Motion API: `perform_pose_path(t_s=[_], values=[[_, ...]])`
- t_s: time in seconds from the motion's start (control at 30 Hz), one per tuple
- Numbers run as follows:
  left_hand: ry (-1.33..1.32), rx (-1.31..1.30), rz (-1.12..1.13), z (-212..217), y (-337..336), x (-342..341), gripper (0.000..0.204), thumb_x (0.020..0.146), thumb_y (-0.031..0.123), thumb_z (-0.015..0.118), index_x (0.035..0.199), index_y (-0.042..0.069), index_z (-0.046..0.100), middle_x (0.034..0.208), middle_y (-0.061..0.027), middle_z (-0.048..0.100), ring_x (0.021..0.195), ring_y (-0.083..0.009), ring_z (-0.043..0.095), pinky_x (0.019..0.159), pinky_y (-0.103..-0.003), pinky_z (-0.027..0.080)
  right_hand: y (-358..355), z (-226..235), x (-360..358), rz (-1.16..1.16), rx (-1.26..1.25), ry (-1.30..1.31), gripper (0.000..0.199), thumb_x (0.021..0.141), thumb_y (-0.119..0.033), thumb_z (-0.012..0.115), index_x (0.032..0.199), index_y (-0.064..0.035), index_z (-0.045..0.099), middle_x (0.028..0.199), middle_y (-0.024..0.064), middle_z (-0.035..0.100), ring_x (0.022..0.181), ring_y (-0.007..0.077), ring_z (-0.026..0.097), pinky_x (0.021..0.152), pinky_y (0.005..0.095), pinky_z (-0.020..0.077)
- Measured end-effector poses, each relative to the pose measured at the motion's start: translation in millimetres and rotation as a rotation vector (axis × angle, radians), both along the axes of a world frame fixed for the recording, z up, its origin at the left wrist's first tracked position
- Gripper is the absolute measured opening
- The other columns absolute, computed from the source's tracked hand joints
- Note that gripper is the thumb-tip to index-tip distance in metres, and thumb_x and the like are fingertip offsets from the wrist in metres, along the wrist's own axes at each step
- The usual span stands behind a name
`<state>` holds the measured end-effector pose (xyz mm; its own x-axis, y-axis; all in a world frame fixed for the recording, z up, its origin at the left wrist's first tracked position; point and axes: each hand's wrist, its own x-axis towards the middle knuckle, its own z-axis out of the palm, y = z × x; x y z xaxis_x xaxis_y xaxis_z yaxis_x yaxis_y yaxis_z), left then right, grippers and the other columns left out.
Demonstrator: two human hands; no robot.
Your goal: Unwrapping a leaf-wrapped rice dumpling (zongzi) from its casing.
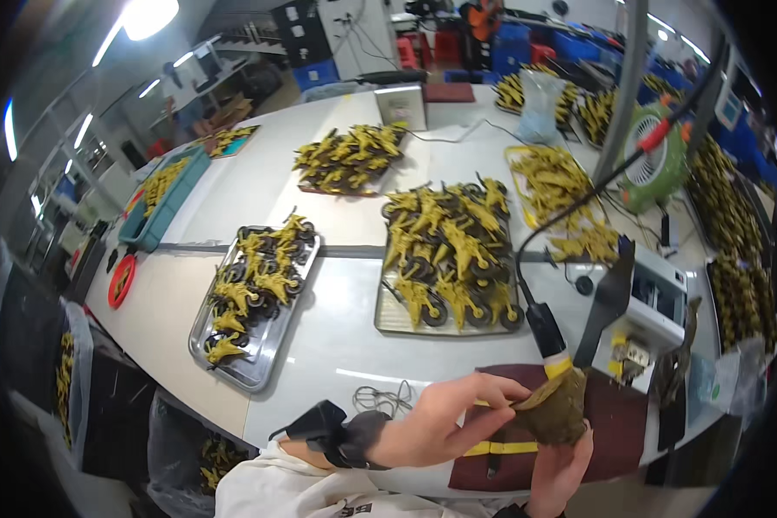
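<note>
My right hand [559,470] comes up from the lower edge and grips a brown-olive lump [558,407] from below. A black-handled corded tool [546,337] with a yellow band stands straight out of the lump's top, and its cable runs up toward the right. My left hand [445,423], with a black device on its wrist, reaches in from the left. Its thumb and fingertips pinch the lump's left edge. Both hands hover over a dark red mat [622,432] at the table's near edge.
Two metal trays [259,367] [390,321] of yellow and black toy figures lie on the white table, with more piles behind. A white machine [660,293] and a green fan [652,160] stand at the right. A teal tray [147,233] is far left. Loose cable [384,399] lies near my left wrist.
</note>
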<state>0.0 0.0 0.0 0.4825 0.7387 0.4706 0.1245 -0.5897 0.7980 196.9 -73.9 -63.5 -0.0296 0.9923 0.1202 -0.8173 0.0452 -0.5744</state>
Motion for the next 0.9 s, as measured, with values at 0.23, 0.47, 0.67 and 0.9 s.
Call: perform_pose_path(t_s=[0.23,0.47,0.67,0.9], values=[[-0.448,-0.696,-0.129,12.4,-7.4,-29.9,0.013,0.087,0.012,0.037,0.088,0.0,0.034,0.081,-0.0069,0.049,0.071,-0.0108,0.054,0.062,-0.026,0.047,-11.5,12.3,-29.3,-0.178,-0.18,-0.025,0.04,0.084,-0.028,0.042,0.115,-0.0019,0.04,0.113,0.0084,0.046,0.104,0.021,0.043,0.091,0.0346,0.0311],[-0.832,-1.068,-0.111,2.4,-7.8,-37.2,0.021,0.089,0.025,0.037,0.1,0.007,0.038,0.103,-0.0052,0.046,0.093,-0.0128,0.048,0.078,-0.033,0.041,7.0,37.4,-49.4,-0.089,-0.3,0.047,0.02,0.081,-0.02,0.046,0.086,-0.0022,0.04,0.085,0.0042,0.049,0.079,0.0125,0.05,0.072,0.0275,0.043],[-0.975,-0.978,-0.417,-23.3,-23.1,-32.8,0.064,0.081,0.041,0.046,0.125,-0.001,0.024,0.121,-0.0109,0.038,0.113,-0.0195,0.037,0.093,-0.036,0.03,8.5,27.8,-43.5,-0.069,-0.314,0.085,0.022,0.084,-0.022,0.044,0.091,-0.0011,0.04,0.088,0.0075,0.052,0.078,0.0133,0.053,0.066,0.0263,0.0451],[-0.746,-1.044,-0.166,-20.7,-32.3,-31.5,0.039,0.089,0.026,0.033,0.109,-0.007,0.043,0.112,-0.0146,0.047,0.101,-0.0225,0.048,0.085,-0.035,0.038,6.8,12.1,-42.8,-0.031,-0.33,0.038,0.03,0.085,-0.024,0.043,0.099,0.0025,0.041,0.092,0.0119,0.054,0.075,0.0199,0.057,0.065,0.033,0.0491]])
